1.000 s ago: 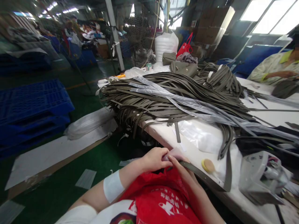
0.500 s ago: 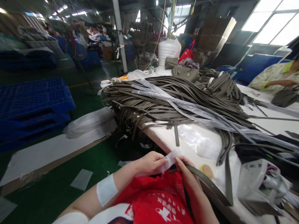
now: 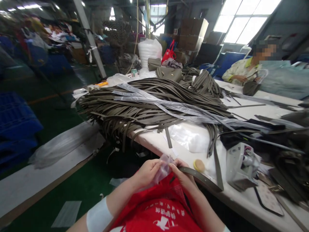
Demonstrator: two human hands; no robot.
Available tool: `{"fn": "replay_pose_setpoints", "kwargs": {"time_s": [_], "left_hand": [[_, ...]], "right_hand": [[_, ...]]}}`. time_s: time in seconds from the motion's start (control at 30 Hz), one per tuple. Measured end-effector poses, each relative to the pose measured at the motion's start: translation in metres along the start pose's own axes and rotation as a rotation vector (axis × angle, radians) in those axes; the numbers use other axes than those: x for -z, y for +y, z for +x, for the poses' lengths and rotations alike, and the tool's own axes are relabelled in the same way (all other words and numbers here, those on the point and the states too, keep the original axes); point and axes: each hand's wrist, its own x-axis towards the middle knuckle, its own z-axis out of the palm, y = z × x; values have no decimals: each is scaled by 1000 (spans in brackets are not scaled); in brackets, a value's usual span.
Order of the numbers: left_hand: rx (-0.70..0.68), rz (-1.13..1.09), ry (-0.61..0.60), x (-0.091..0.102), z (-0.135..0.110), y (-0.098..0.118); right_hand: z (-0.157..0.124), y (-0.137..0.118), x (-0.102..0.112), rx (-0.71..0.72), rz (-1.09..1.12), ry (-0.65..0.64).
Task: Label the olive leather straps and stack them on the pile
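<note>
The near film (image 3: 164, 169) looks like thin, glossy plastic; the strap (image 3: 205, 179) smooth, leather-like; the apron (image 3: 147, 207) cloth. Heaped strips (image 3: 135, 111) look matt, the surface (image 3: 248, 112) smooth.

Olive strap (image 3: 204, 177), milky film (image 3: 163, 169), white-printed red apron (image 3: 154, 206)

A hand fits over the white table (image 3: 155, 143) left of the round pad (image 3: 199, 165); the strap heap (image 3: 183, 93) (so big!) blocks behind, the held strap (image 3: 204, 178) right.
</note>
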Motion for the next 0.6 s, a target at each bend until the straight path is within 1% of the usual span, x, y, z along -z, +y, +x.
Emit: {"fn": "replay_pose_setpoints", "kwargs": {"time_s": [0.03, 0.07, 0.1, 0.17, 0.2, 0.23, 0.27, 0.3, 0.33, 0.43, 0.47, 0.5, 0.53, 0.6], "left_hand": [[-4, -66, 39, 1, 0, 0], [6, -142, 30, 2, 0, 2], [20, -204, -34, 3, 0, 4], [37, -211, -267, 5, -1, 9], [32, -156, -378, 4, -1, 11], [20, -81, -456, 3, -1, 12], [9, -5, -487, 1, -1, 13], [2, 55, -486, -1, 0, 13], [-2, 89, -460, -3, 1, 12], [-3, 102, -377, -6, 5, 7], [3, 93, -366, -6, 6, 6], [12, 85, -363, -6, 7, 5], [17, 80, -364, -5, 8, 4], [7, 88, -370, -5, 10, 3]], "right_hand": [[0, 0, 2, 5, 31, 16], [1, 0, 3, 11, 53, 35], [1, 1, 4, 20, 67, 51], [1, 2, 7, 29, 67, 50], [0, 2, 9, 26, 51, 29], [-1, 1, 12, 25, 16, 14], [-3, 0, 17, 31, -47, 18], [-5, -1, 23, 49, -140, 48], [-8, -2, 30, 82, -260, 111], [-14, 1, 60, 193, -645, 415], [-16, 5, 70, 210, -746, 492], [-17, 10, 79, 212, -839, 535], [-18, 16, 86, 203, -935, 544], [-18, 29, 95, 172, -1153, 492]]}}
